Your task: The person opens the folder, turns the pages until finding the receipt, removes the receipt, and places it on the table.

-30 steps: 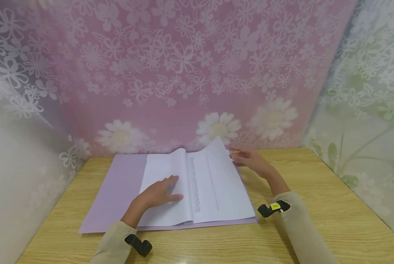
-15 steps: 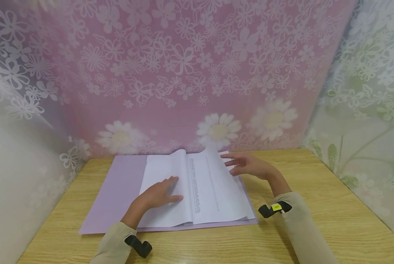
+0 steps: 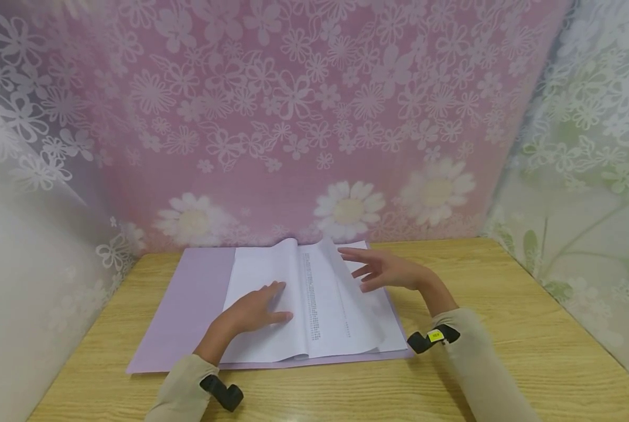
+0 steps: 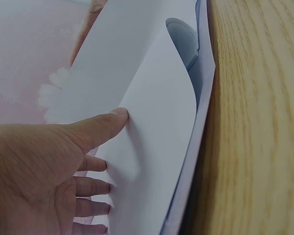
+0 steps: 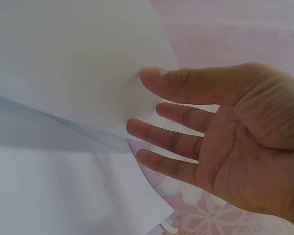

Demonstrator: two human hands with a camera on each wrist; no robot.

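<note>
A lilac folder (image 3: 198, 293) lies open on the table with a stack of white sheets in it. My left hand (image 3: 253, 309) rests on the left-hand sheets (image 3: 269, 264), fingers spread; in the left wrist view its thumb (image 4: 100, 128) and fingertips touch the paper, which bulges up near the fold. The right-hand sheet (image 3: 327, 310), with columns of small print, lifts and bends over at its outer edge. My right hand (image 3: 393, 271) is at that edge, fingers extended. In the right wrist view its thumb (image 5: 188, 84) and fingertips lie against the raised sheet (image 5: 78, 63); nothing is gripped.
A wooden table (image 3: 478, 275) carries the folder. A pink curtain (image 3: 272, 187) with white flowers hangs right behind it, and a pale floral curtain (image 3: 583, 223) closes the right side. Black wrist cameras (image 3: 222, 392) sit at both sleeves.
My right hand has moved left across the sheets, and the raised page edge has bent further left with it, baring more of the sheet beneath. The left hand has stayed in place.
</note>
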